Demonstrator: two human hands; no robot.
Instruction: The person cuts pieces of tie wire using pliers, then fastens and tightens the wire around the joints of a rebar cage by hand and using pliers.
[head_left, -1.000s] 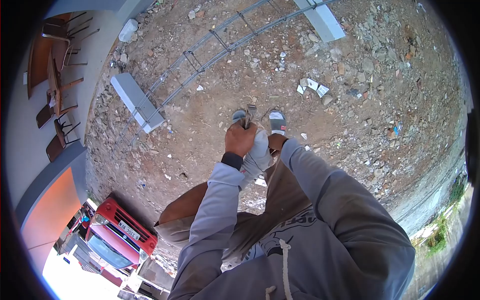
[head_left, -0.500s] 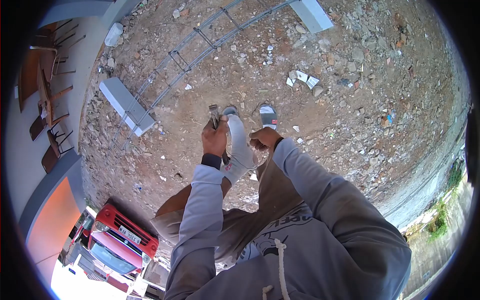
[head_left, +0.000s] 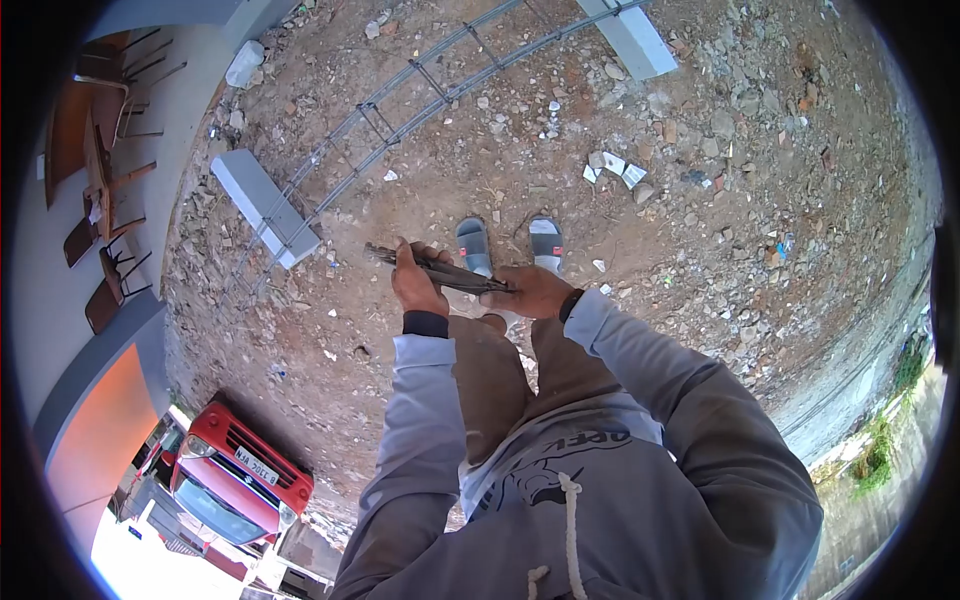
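A long, dark bundle of thin wires [head_left: 455, 275] spans my two hands, lying slightly tilted in front of my knees. My left hand [head_left: 418, 282] is closed around its left part, with the frayed-looking end sticking out past the thumb. At the other end, my right hand [head_left: 537, 292] is closed on the bundle's tip, its fingertips partly hidden. Beyond the hands, my feet stand in grey slide sandals [head_left: 472, 240] and white socks on the dirt.
A steel rebar frame [head_left: 410, 100] rests across a grey block [head_left: 262, 208] at the left and another block [head_left: 630, 40] at the top. Rubble and broken white tiles [head_left: 613, 165] litter the ground. Wooden chairs [head_left: 105, 255] and a red car [head_left: 245, 470] are at the left.
The raised, white-socked foot has come down to the ground. My left hand has turned the bundle from upright to nearly level, and my right hand has moved to grip its other end.
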